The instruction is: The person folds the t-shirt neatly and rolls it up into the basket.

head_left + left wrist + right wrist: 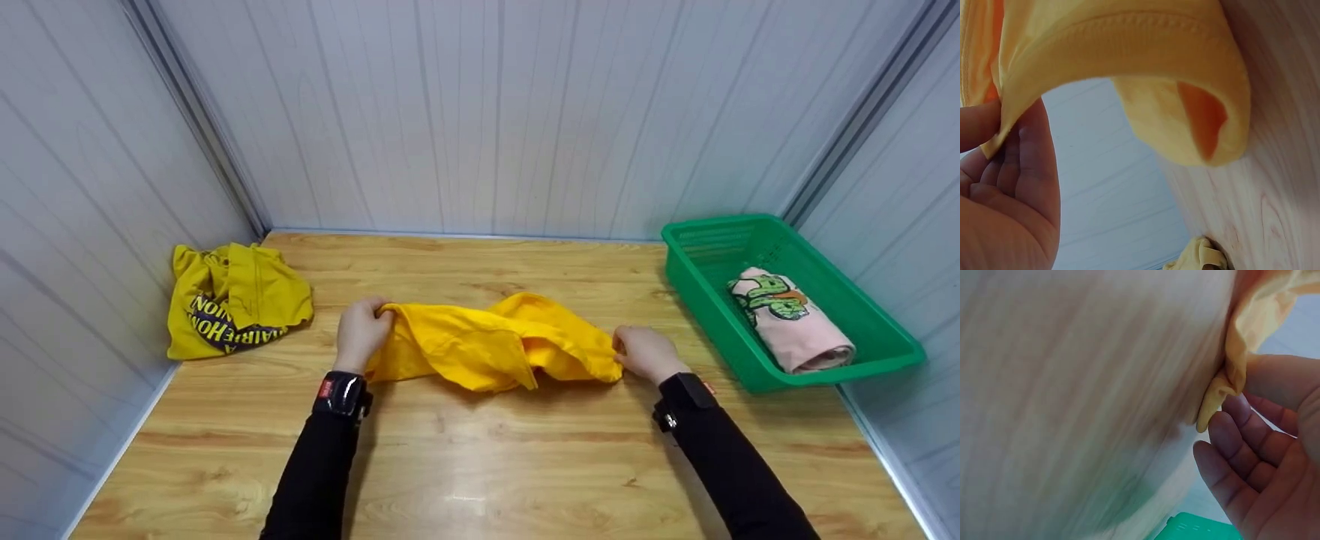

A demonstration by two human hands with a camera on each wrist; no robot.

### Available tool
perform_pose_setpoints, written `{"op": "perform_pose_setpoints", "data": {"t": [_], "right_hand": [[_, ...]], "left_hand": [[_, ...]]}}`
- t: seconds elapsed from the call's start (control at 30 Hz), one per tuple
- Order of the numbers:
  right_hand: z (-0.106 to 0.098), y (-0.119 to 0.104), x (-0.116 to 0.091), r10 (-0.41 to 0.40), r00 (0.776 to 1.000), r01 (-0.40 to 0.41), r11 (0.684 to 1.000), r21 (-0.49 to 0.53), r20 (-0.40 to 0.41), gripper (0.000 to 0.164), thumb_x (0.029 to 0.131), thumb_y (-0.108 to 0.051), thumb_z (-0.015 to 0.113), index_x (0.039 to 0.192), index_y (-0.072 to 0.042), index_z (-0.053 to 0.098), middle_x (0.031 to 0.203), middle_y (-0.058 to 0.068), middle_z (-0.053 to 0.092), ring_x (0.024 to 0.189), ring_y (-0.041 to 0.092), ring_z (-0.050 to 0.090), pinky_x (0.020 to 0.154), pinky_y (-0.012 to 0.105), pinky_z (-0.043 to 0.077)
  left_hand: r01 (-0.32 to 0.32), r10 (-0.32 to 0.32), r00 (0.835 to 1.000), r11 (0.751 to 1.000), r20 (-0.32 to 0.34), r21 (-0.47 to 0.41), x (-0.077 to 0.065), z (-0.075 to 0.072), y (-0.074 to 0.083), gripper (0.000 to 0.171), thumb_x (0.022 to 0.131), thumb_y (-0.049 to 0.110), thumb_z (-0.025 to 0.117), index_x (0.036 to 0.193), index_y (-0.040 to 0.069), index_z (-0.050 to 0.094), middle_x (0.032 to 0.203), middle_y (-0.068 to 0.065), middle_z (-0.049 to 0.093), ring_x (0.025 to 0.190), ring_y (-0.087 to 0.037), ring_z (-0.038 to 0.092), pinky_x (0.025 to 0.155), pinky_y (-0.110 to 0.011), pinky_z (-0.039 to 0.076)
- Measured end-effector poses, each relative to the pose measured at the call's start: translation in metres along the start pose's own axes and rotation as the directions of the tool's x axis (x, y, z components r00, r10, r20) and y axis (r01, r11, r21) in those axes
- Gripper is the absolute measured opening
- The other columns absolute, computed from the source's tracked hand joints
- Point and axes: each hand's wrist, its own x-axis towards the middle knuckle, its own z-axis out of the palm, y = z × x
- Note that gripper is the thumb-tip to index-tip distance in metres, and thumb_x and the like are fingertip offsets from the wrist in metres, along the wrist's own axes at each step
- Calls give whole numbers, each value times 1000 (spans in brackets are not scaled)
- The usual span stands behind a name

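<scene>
A bright yellow shirt (469,345) lies bunched and partly twisted across the middle of the wooden table. At its left end, my left hand (361,335) pinches the edge between thumb and fingers. Close up in the left wrist view, the stitched hem (1140,48) arches away from that pinch and leaves a wide opening. My right hand (648,352) holds the shirt's right end. From the right wrist, a narrow fold of yellow cloth (1235,363) shows caught between thumb and fingers, with the other fingers loosely bent below it.
At the left wall sits a crumpled mustard-yellow garment (259,289) with dark printed lettering. On the right stands a green plastic basket (709,330) holding a rolled pink garment (806,334) with a green print. Pale panelled walls (480,120) enclose the wooden table (480,465) at the back and sides.
</scene>
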Motion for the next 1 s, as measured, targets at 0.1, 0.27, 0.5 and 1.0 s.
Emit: {"op": "perform_pose_setpoints", "data": {"t": [0.1,0.27,0.5,1.0], "right_hand": [[0,-1,-2,-6,1000,6,1000,10,12,7,86,-9,69,86,-7,63,78,5,60,72,25,57,66,43,48],[-4,3,-8,17,999,-18,999,34,36,7,84,-11,65,79,-11,60,73,2,56,66,21,51,61,37,42],[-29,12,-21,59,998,-56,994,96,-28,5,86,-10,58,81,-10,57,72,3,53,64,21,47,61,36,37],[-112,11,-60,172,889,-33,949,314,-425,10,94,-6,50,104,-2,53,94,15,60,77,26,51,70,37,40]], "left_hand": [[1,-1,1000,1000,-3,-1,0,-1,1,19,91,8,61,101,0,75,101,-16,72,95,-30,64,86,-45,48],[24,-24,1000,1000,0,1,0,-5,3,22,92,9,61,106,0,75,106,-17,71,99,-31,64,88,-45,48],[31,-31,1000,999,-1,-15,3,-17,8,23,92,10,60,107,0,75,106,-17,71,100,-31,64,88,-44,49],[-25,21,986,999,-165,-24,16,-46,32,15,91,9,62,90,1,75,77,-12,65,71,-25,55,64,-31,38]]}}
